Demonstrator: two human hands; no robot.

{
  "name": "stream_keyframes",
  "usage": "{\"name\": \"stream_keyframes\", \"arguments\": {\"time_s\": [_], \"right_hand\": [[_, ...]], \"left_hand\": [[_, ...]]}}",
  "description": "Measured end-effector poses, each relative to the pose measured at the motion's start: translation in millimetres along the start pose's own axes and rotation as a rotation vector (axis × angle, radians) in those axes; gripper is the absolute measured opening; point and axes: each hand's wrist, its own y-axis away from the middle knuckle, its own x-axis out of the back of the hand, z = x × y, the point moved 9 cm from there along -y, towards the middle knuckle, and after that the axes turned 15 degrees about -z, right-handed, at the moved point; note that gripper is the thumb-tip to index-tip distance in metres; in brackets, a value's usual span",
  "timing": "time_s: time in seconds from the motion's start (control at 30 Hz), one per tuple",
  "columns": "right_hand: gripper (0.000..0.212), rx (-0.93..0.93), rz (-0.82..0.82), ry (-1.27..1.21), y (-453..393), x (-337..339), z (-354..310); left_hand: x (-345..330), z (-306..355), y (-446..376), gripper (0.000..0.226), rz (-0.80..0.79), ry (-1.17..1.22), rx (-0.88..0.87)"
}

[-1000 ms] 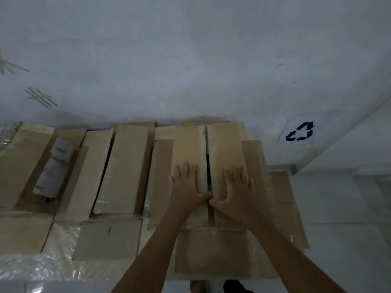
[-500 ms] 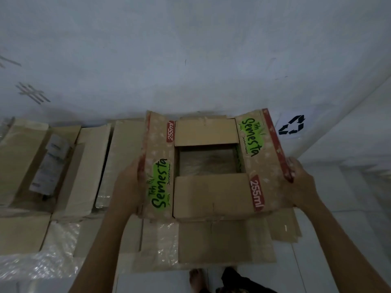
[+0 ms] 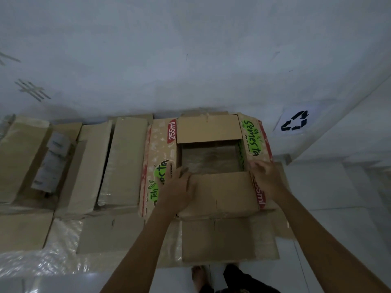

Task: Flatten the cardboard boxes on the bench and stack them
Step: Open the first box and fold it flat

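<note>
Recycling sign (image 3: 294, 122) on wall (image 3: 190, 49); tally marks (image 3: 31, 89) left.

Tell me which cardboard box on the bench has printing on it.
The box under both hands, at the right end of the row: its side flaps carry green "Teh Semesta" logos and red "255ml" labels. The flattened boxes to its left are plain brown.

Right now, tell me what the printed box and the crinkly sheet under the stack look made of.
Printed box: cardboard, matte brown on its flaps, colour-printed on the outside.
Crinkly sheet: probably thin clear plastic film; it is glossy, wrinkled and see-through.
</note>
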Motion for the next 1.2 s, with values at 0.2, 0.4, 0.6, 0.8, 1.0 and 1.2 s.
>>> {"name": "stream_keyframes", "arguments": {"time_s": [0.2,0.4,0.6,0.8,1.0,1.2], "right_hand": [[0.036,-0.094,-0.132,-0.123,-5,15,16],[0.101,-0.047,-0.397,0.009,-2,-6,33],[0.127,0.235,-0.397,0.329,-2,-24,41],[0.125,0.264,-0.187,0.495,9,-31,46],[0.118,-0.03,-0.006,0.415,20,-24,70],[0.103,-0.171,0.303,-0.006,58,-13,73]], "left_hand": [[62,13,45,0.011,0.227,0.524,-0.241],[61,31,57,0.028,-0.361,0.849,-0.273],[98,-2,-43,0.032,0.136,0.084,-0.148],[90,9,-103,0.063,0.117,-0.327,-0.018],[133,29,-106,0.039,0.376,-0.046,-0.225],[202,43,-134,0.038,0.49,0.346,-0.333]]}}
